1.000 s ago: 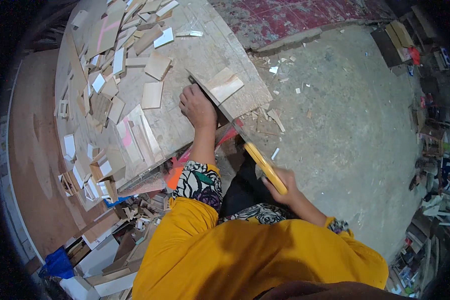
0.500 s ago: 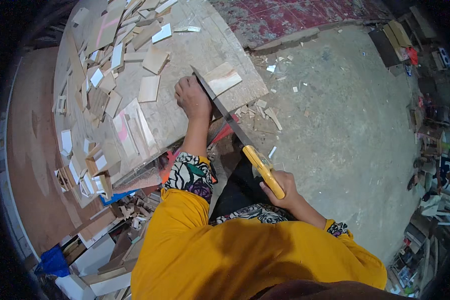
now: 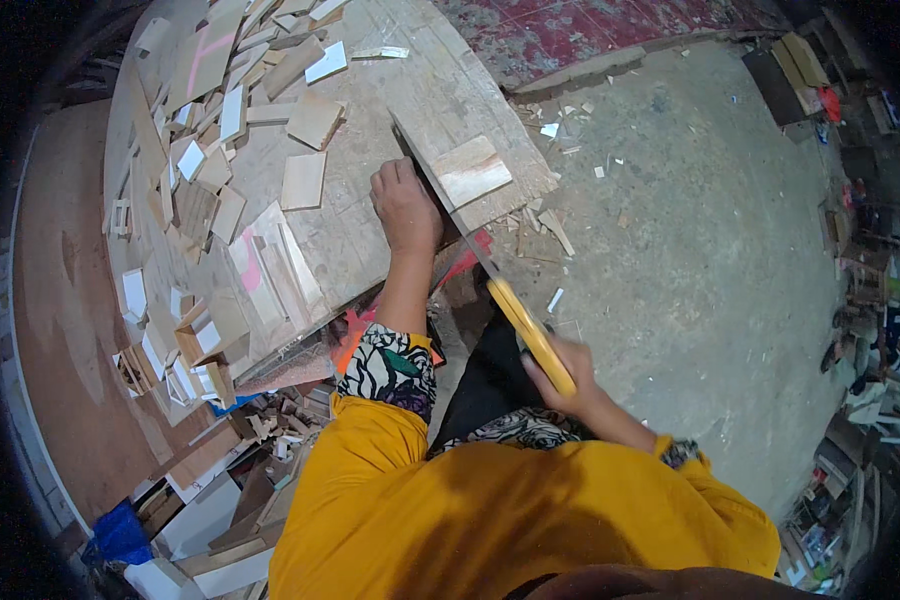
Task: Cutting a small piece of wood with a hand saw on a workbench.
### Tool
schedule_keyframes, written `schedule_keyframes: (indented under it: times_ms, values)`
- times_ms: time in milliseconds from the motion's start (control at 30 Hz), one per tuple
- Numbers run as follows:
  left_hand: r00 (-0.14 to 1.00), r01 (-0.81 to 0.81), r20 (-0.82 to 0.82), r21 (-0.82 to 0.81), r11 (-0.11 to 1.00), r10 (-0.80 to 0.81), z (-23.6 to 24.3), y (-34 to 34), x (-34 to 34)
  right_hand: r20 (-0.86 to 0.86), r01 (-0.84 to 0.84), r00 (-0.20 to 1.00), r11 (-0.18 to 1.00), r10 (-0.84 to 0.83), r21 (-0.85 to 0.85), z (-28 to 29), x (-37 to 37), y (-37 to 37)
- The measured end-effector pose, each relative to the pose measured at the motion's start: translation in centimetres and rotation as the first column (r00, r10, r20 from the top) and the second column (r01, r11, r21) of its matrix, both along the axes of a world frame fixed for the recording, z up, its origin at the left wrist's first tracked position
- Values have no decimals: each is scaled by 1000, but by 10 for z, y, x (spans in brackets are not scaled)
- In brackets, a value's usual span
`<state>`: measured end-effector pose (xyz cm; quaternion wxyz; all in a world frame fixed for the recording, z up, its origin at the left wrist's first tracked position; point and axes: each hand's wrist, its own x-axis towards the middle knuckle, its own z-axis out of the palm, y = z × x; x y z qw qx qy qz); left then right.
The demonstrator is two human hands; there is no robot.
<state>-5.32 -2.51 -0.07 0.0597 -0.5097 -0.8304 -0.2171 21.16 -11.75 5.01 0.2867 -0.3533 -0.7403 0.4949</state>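
My right hand (image 3: 567,382) is closed round the yellow handle (image 3: 532,335) of a handsaw, whose long metal blade (image 3: 482,256) slants up and left over the workbench edge. Along the blade's right side lies a small, pale wooden board (image 3: 473,170), flat near the bench corner. Just left of the blade, my left hand (image 3: 407,210) rests on the bench with its fingers curled. Whatever lies under that hand is hidden by it and by the blade.
The wooden workbench (image 3: 365,225) carries many loose wood offcuts (image 3: 303,180) on its left half. Small scraps (image 3: 555,232) lie on the concrete floor (image 3: 690,250) by the bench corner. Wood pieces (image 3: 205,515) are heaped at lower left. Assorted clutter (image 3: 875,340) lines the right side.
The saw has slid slightly forward, away from my body, and its blade appears more edge-on. My left hand stays beside the blade. The whole view has shifted a little.
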Motion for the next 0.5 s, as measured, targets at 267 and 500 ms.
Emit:
schedule_keyframes:
  times_ms: [267,500]
  values:
    - [991,-119,-72,-63,991,114,3,5,2,36,-50,998,998,49,33,-11,14,-5]
    - [987,-144,-81,-28,989,142,-5,9,-8,16,-45,999,990,43,136,-11,-25,20]
